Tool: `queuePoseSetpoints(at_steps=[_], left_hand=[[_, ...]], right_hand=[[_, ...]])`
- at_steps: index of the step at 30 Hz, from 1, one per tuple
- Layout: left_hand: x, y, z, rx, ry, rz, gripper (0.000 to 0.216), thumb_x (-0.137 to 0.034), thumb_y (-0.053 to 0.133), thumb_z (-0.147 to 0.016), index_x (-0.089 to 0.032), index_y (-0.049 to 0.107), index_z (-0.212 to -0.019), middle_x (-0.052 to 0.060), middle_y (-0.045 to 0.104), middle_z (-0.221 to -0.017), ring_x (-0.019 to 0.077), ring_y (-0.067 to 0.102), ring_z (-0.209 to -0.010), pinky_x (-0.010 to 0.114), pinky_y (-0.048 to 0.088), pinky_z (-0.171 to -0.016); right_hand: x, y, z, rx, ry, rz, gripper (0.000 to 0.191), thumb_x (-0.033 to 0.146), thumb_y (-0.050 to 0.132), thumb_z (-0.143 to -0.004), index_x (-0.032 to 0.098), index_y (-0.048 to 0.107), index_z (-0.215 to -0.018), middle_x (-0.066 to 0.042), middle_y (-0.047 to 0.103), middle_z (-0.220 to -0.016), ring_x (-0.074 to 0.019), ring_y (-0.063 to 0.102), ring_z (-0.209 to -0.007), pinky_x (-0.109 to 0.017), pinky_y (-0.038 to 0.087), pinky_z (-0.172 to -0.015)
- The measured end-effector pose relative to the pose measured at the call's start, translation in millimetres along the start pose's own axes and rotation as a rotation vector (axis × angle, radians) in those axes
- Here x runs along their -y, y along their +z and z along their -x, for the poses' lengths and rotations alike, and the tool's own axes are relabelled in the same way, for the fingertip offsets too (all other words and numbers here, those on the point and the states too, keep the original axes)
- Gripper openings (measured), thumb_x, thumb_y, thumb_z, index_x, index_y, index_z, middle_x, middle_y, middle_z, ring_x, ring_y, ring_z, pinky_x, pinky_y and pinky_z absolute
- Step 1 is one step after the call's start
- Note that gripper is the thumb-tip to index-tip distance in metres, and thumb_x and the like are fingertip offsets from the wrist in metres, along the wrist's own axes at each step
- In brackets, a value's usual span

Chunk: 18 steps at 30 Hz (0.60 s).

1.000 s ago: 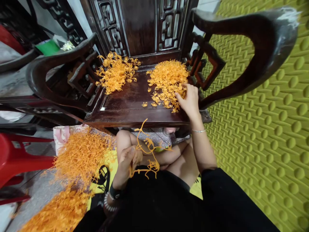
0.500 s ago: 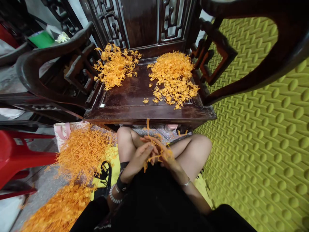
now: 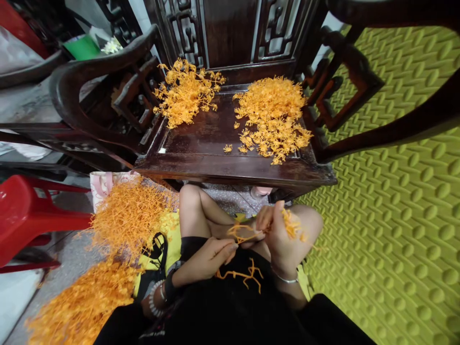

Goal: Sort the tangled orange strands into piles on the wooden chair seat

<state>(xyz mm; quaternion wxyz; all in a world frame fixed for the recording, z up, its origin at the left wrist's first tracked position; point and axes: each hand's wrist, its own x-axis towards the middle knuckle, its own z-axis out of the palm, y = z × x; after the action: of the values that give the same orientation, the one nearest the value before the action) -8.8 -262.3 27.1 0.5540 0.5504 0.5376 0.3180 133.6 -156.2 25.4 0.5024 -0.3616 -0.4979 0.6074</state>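
The left hand [image 3: 214,258] pinches a slender, forked orange sprig [image 3: 247,276] over black clothing [image 3: 230,314], its bare twigs splayed. That hand's fingers point toward the right hand [image 3: 278,242], which curls, thumb up, around crinkled orange bits [image 3: 292,224]. Beyond, a loose orange heap [image 3: 185,98] and a denser orange heap [image 3: 271,105] lie on a glossy, dark wooden chair [image 3: 208,165].

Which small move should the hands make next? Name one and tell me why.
Probably, the right hand should lay its orange pieces on the right-hand pile on the chair seat: it seems to have several gathered, and small pieces of like colour lie there, while the left hand holds a branched orange stem.
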Motion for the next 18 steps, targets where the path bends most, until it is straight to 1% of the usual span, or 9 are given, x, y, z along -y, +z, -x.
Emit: queuePoseSetpoints(at_steps=[3, 6, 10, 13, 15, 16, 18], left_hand=[[-2, -5, 7, 0.014, -0.001, -0.034, 0.048, -0.049, 0.028, -0.097, -0.018, 0.042, -0.064, -0.003, 0.041, -0.057, 0.0102, 0.036, -0.053, 0.024, 0.03, -0.055], [-8, -9, 11, 0.023, 0.012, -0.058, 0.048, -0.048, 0.027, -0.098, -0.018, 0.043, -0.064, -0.003, 0.043, -0.057, 0.0106, 0.037, -0.053, 0.024, 0.031, -0.056], [-14, -11, 14, 0.024, 0.043, -0.045, 0.045, -0.045, 0.027, -0.098, -0.018, 0.043, -0.065, -0.002, 0.044, -0.059, 0.0109, 0.039, -0.055, 0.024, 0.033, -0.058], [-15, -12, 16, 0.035, 0.056, -0.029, 0.043, -0.043, 0.028, -0.099, -0.018, 0.042, -0.066, -0.002, 0.044, -0.061, 0.0109, 0.039, -0.056, 0.025, 0.033, -0.059], [-13, -13, 16, 0.033, 0.048, -0.015, 0.044, -0.044, 0.028, -0.098, -0.018, 0.042, -0.066, -0.002, 0.044, -0.061, 0.0108, 0.038, -0.056, 0.025, 0.033, -0.059], [-11, -13, 17, 0.032, 0.034, -0.002, 0.045, -0.046, 0.028, -0.098, -0.018, 0.042, -0.065, -0.002, 0.044, -0.06, 0.0108, 0.038, -0.056, 0.025, 0.033, -0.059], [-7, -15, 17, 0.035, -0.014, 0.032, 0.048, -0.051, 0.028, -0.097, -0.018, 0.042, -0.064, -0.002, 0.043, -0.06, 0.011, 0.037, -0.056, 0.025, 0.033, -0.059]], right_hand=[[9, -7, 2, 0.063, 0.028, 0.072, 0.061, 0.057, 0.044, -0.092, 0.02, 0.052, -0.045, -0.001, 0.047, -0.043, -0.0105, 0.044, -0.04, -0.026, 0.034, -0.043], [18, -8, 2, 0.089, -0.009, 0.052, 0.06, 0.054, 0.041, -0.094, 0.02, 0.052, -0.046, -0.002, 0.047, -0.043, -0.011, 0.045, -0.042, -0.026, 0.034, -0.043], [29, -6, 3, 0.144, -0.041, 0.043, 0.054, 0.047, 0.044, -0.095, 0.019, 0.053, -0.05, -0.001, 0.048, -0.046, -0.0106, 0.048, -0.046, -0.024, 0.036, -0.045], [39, -4, 5, 0.178, -0.011, -0.002, 0.053, 0.045, 0.045, -0.095, 0.018, 0.05, -0.05, 0.0, 0.046, -0.048, -0.0099, 0.047, -0.045, -0.023, 0.036, -0.043], [46, -3, 5, 0.199, 0.03, -0.021, 0.05, 0.044, 0.05, -0.093, 0.018, 0.048, -0.05, -0.001, 0.047, -0.05, -0.0099, 0.045, -0.046, -0.022, 0.035, -0.042], [48, -3, 4, 0.23, 0.06, -0.021, 0.049, 0.044, 0.053, -0.091, 0.018, 0.047, -0.049, -0.001, 0.048, -0.051, -0.01, 0.045, -0.046, -0.022, 0.034, -0.041], [50, -4, 1, 0.334, 0.135, -0.024, 0.047, 0.045, 0.061, -0.085, 0.017, 0.049, -0.05, -0.002, 0.05, -0.055, -0.0102, 0.044, -0.048, -0.022, 0.033, -0.04]])
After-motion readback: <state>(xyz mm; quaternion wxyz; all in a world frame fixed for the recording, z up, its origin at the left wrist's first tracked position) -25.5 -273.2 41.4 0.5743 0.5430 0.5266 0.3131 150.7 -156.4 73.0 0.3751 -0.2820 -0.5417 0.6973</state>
